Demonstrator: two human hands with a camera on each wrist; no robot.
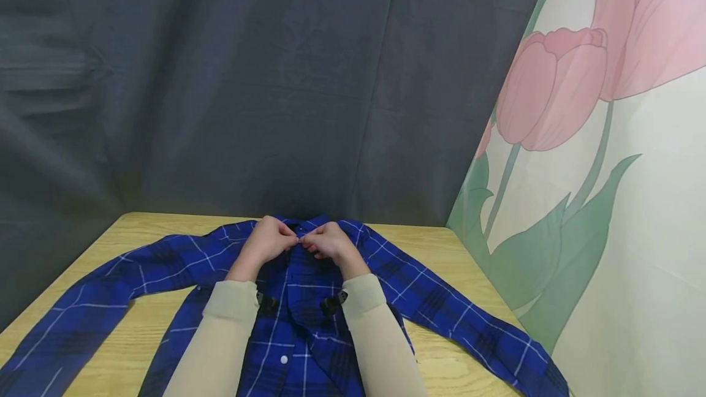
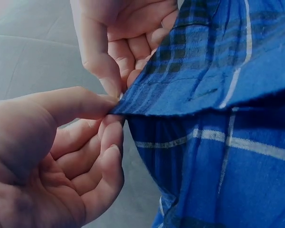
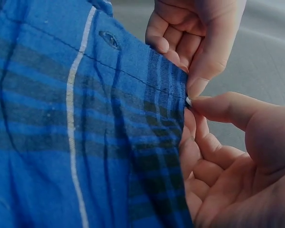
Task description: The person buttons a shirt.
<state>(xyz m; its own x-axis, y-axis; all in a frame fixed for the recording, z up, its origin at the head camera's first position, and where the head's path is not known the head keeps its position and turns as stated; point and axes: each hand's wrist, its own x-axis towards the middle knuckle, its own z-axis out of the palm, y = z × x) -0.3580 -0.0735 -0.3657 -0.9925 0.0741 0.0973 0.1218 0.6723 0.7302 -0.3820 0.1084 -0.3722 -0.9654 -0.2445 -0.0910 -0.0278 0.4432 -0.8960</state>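
Note:
A blue plaid button-up shirt [image 1: 276, 329] lies front up, its collar [image 1: 314, 223] toward the back. Just below the collar, both hands meet at the front placket. My left hand [image 1: 268, 241] pinches the placket edge [image 2: 133, 102] between thumb and forefinger. Opposite it, my right hand [image 1: 330, 242] pinches at a small white button [image 3: 189, 101], mostly covered by the fingertips. Thumbs of both hands almost touch there. A stitched buttonhole [image 3: 110, 40] shows farther along the placket. Lower on the front, another white button [image 1: 284, 359] lies exposed.
The shirt rests on a wooden table [image 1: 447, 354], one sleeve [image 1: 105, 287] stretched to the left and the other [image 1: 458, 317] to the right, past the table's edge. Behind hangs a dark grey curtain [image 1: 265, 90]. A tulip-patterned wall [image 1: 623, 213] borders the right side.

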